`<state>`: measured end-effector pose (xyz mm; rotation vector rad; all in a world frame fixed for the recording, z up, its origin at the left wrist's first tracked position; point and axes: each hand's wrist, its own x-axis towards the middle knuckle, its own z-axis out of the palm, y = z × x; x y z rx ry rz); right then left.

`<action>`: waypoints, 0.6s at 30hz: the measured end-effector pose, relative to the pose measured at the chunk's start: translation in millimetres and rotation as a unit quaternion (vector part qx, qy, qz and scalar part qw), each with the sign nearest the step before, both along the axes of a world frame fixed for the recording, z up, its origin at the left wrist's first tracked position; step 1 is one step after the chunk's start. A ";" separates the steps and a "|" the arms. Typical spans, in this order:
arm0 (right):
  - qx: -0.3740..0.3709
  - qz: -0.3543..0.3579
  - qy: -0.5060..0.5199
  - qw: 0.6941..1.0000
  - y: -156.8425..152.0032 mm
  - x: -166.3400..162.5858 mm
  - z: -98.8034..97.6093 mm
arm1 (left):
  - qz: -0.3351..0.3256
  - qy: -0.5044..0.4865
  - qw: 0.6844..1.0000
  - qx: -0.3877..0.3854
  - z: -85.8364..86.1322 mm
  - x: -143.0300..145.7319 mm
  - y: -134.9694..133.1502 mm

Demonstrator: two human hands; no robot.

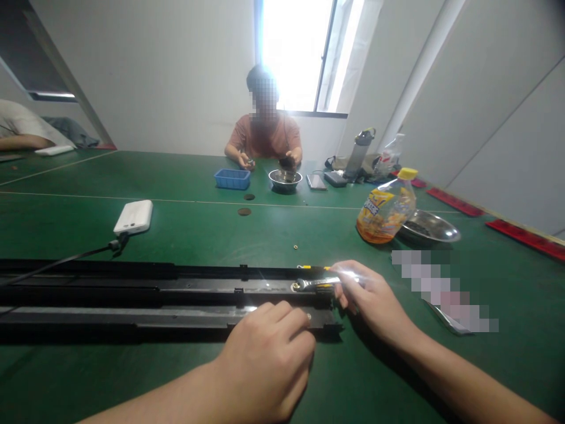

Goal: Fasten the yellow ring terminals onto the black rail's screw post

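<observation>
Long black metal rails lie side by side across the table, their ends at my hands. My right hand is closed around a shiny wrench. The wrench's jaw end sits at a small nut or bolt inside the far rail, near its right end. My left hand is closed over the near rail's end, fingers curled down on it; the fingertips are partly hidden. Something yellow and black shows behind the far rail, partly covered by my right hand.
A small brass-coloured nut lies beyond the rails. A white power bank with a black cable is at left. A drink bottle and a metal bowl stand at right. Across the green table a person sits by a blue basket.
</observation>
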<state>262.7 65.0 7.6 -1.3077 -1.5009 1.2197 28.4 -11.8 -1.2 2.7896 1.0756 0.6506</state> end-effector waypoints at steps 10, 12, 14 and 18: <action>-0.065 0.046 0.053 0.995 16.4 2.4 -1.4 | -0.002 0.004 1.000 -0.006 -0.2 -0.6 0.0; -0.082 0.055 0.050 0.994 20.2 2.5 1.6 | -0.002 0.004 1.000 -0.009 -0.9 -0.8 0.0; -0.086 0.066 0.044 0.993 24.2 2.7 5.5 | -0.001 0.005 1.000 -0.010 -1.6 -1.0 -0.2; -0.060 0.098 0.015 0.993 29.3 3.0 11.7 | 0.001 0.003 1.000 -0.006 -2.0 -0.9 -0.4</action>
